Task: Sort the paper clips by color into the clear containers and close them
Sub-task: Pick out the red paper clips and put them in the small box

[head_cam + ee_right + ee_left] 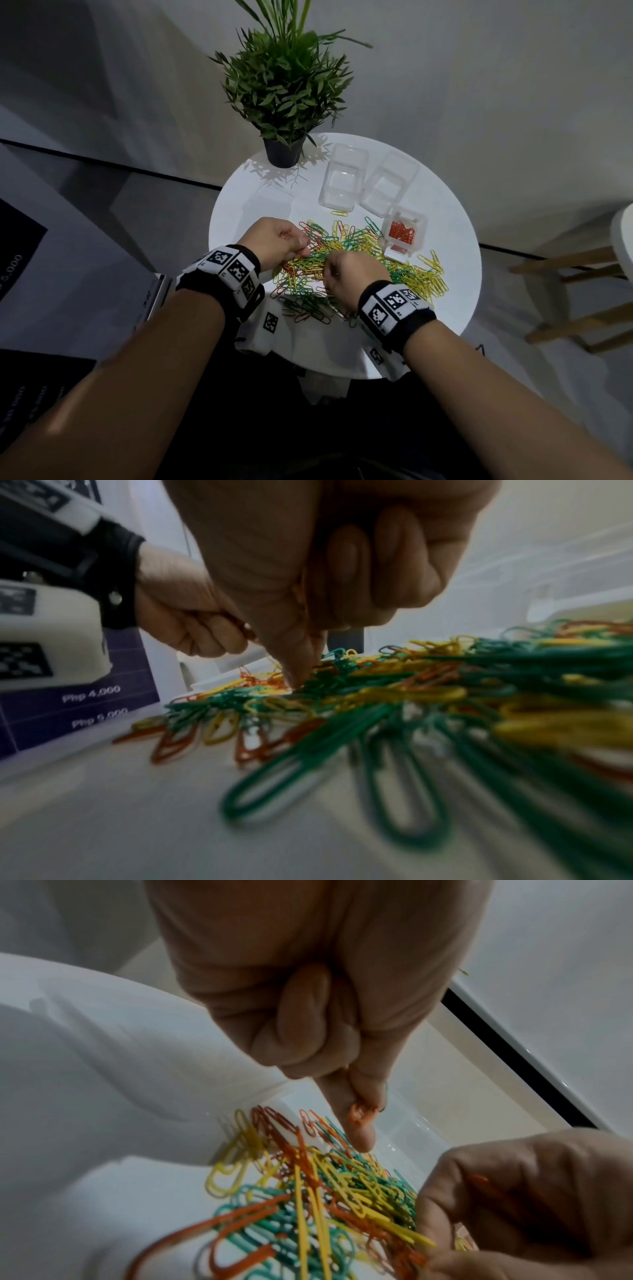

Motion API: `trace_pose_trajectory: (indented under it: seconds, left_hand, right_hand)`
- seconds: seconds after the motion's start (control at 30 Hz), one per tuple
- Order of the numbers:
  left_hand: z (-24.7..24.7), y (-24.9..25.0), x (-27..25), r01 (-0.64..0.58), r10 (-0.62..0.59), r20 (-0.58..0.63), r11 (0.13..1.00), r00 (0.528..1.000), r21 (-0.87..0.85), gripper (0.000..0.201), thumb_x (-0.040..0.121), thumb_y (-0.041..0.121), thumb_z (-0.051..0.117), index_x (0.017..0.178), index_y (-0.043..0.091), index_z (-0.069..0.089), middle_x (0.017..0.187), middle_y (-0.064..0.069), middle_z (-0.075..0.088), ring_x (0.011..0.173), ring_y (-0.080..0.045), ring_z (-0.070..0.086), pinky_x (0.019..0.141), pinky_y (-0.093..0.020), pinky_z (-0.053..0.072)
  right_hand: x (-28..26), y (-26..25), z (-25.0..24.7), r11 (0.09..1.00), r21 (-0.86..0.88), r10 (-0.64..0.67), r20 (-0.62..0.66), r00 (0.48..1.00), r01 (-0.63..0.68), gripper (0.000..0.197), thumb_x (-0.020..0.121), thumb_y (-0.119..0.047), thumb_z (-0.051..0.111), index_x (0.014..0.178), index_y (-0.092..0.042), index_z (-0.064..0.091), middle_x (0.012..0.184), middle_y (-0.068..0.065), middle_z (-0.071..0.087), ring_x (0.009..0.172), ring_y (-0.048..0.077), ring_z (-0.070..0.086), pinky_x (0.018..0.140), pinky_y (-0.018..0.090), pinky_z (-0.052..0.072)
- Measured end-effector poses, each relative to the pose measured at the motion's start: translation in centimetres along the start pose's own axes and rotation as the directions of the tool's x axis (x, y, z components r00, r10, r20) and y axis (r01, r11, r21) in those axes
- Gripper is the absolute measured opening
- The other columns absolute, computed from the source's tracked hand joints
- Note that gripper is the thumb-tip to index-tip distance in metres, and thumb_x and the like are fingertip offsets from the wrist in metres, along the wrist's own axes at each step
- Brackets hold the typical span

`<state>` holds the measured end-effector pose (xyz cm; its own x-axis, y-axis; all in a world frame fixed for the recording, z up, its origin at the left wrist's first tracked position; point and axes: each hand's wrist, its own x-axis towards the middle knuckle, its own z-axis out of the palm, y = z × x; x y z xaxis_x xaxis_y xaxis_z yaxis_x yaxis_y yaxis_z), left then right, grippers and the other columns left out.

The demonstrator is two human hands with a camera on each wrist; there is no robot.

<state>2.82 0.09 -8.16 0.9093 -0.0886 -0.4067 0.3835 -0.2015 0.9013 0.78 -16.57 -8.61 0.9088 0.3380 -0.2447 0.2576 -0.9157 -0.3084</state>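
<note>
Both hands work low over the heap. The left hand (279, 240) pinches a few orange clips (359, 1114) between thumb and forefinger, its other fingers curled in. The right hand (352, 277) is bunched too, forefinger and thumb dipping into the mixed paper clips (346, 263), with orange wire showing in its curl. The pile sprawls across the white tabletop (455, 284); beyond it stands the open container holding orange clips (402, 233), and two empty containers (342, 181) nearer the potted plant (284, 89). To do this well, I'd tease each orange clip free of its tangled neighbours before lifting, so no green or yellow rides along.
</note>
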Motion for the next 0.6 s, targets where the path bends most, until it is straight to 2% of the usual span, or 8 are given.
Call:
trace_pose_trajectory:
  seconds: [0.1,0.17,0.23,0.3,0.37,0.47,0.53,0.6]
  left_hand:
    - [-0.2,-0.4,0.2,-0.012,0.014,-0.033,0.998,0.999,0.056,0.011,0.09,0.005,0.062,0.09,-0.003,0.068,0.072,-0.008,0.062,0.051,-0.003,0.051,0.044,-0.007,0.038]
    - [-0.3,-0.5,0.3,0.004,0.0,-0.049,0.997,0.999,0.072,0.007,0.087,0.008,0.067,0.088,0.003,0.071,0.074,-0.006,0.064,0.06,-0.008,0.054,0.048,-0.008,0.042]
    - [-0.3,-0.7,0.4,0.004,0.0,-0.04,0.996,0.999,0.089,0.006,0.086,0.008,0.069,0.08,0.007,0.07,0.078,-0.006,0.066,0.065,-0.01,0.057,0.054,-0.01,0.046]
    - [0.0,-0.4,0.4,0.006,-0.004,-0.022,0.996,1.0,0.088,0.006,0.084,0.001,0.068,0.079,0.004,0.069,0.079,-0.008,0.066,0.065,-0.008,0.058,0.055,-0.007,0.046]
    - [0.2,-0.2,0.3,0.015,-0.015,0.0,0.998,1.0,0.065,0.011,0.082,-0.007,0.067,0.092,-0.003,0.068,0.075,-0.008,0.063,0.064,-0.009,0.056,0.054,-0.006,0.045]
    - [0.4,0.0,0.1,0.038,-0.039,0.03,0.999,0.999,0.034,0.024,0.079,-0.012,0.068,0.101,-0.003,0.067,0.071,-0.006,0.059,0.061,-0.009,0.056,0.054,-0.008,0.048]
    - [0.3,0.1,0.0,0.028,-0.031,0.053,0.998,0.998,0.054,0.023,0.077,-0.011,0.07,0.096,0.002,0.069,0.068,-0.005,0.06,0.057,-0.007,0.058,0.053,-0.01,0.048]
    - [0.3,0.2,-0.1,0.016,-0.021,0.058,0.996,0.998,0.083,0.021,0.075,-0.009,0.073,0.091,0.004,0.069,0.065,-0.004,0.058,0.05,-0.003,0.056,0.052,-0.01,0.047]
  right_hand:
    - [-0.8,1.0,-0.3,0.974,0.196,0.119,-0.013,0.993,-0.114,0.01,0.092,-0.02,0.049,0.086,-0.019,0.056,0.082,-0.002,0.067,0.076,0.018,0.063,0.066,0.028,0.051]
    - [-1.3,1.8,-0.7,0.899,0.386,0.224,-0.006,0.974,-0.205,0.008,0.094,-0.018,0.05,0.086,-0.019,0.052,0.084,-0.003,0.065,0.075,0.013,0.06,0.061,0.024,0.048]
    - [-1.6,2.6,-1.1,0.826,0.5,0.295,0.009,0.955,-0.26,0.015,0.096,-0.017,0.051,0.081,-0.02,0.048,0.079,-0.004,0.057,0.071,0.011,0.053,0.059,0.022,0.041]
    - [-1.8,3.1,-1.5,0.773,0.569,0.328,0.02,0.944,-0.281,0.023,0.095,-0.012,0.052,0.075,-0.021,0.045,0.074,-0.003,0.052,0.066,0.011,0.047,0.058,0.021,0.038]
    - [-2.0,3.4,-1.8,0.706,0.651,0.33,0.045,0.943,-0.279,0.024,0.093,-0.003,0.053,0.076,-0.019,0.046,0.071,0.0,0.054,0.065,0.014,0.049,0.059,0.021,0.041]
    - [-2.0,3.8,-1.6,0.638,0.731,0.257,0.096,0.962,-0.243,0.032,0.089,0.012,0.047,0.088,-0.019,0.054,0.061,0.0,0.059,0.066,0.021,0.055,0.072,0.031,0.045]
    - [-1.9,3.9,-1.3,0.64,0.729,0.229,0.122,0.966,-0.243,0.043,0.088,0.015,0.044,0.097,-0.025,0.059,0.055,-0.005,0.059,0.066,0.022,0.054,0.066,0.03,0.042]
    - [-1.8,3.4,-1.3,0.639,0.719,0.236,0.155,0.959,-0.273,0.044,0.089,0.015,0.04,0.097,-0.021,0.064,0.057,-0.006,0.057,0.059,0.017,0.049,0.057,0.026,0.037]
